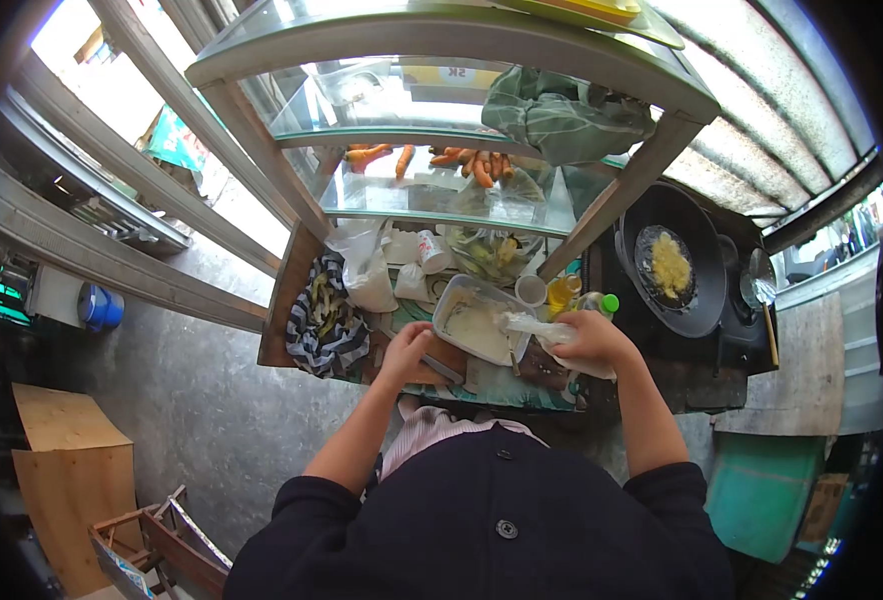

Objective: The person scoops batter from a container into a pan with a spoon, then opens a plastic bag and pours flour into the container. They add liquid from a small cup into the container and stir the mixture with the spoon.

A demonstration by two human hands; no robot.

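Observation:
A rectangular clear plastic tub [443,297] of pale batter stands on the counter in front of me. My right hand [594,340] is closed around a crumpled clear plastic bag [542,328], whose end hangs over the tub's right side. Beside the tub's left edge is my left hand [409,348], its fingers curled together; anything inside them is hidden. A thin handle [514,358] leans out over the tub's front rim. Below my left hand, a knife [446,371] lies on a wooden board [429,358].
At right, a wok [697,300] holds yellow food [671,268] frying in oil, with a skimmer [759,285] beside it. A bottle of oil [563,293], a green-capped bottle [609,304] and a cup [531,290] stand behind my right hand. A striped bag [322,335] sits left. A glass cabinet [452,30] rises above.

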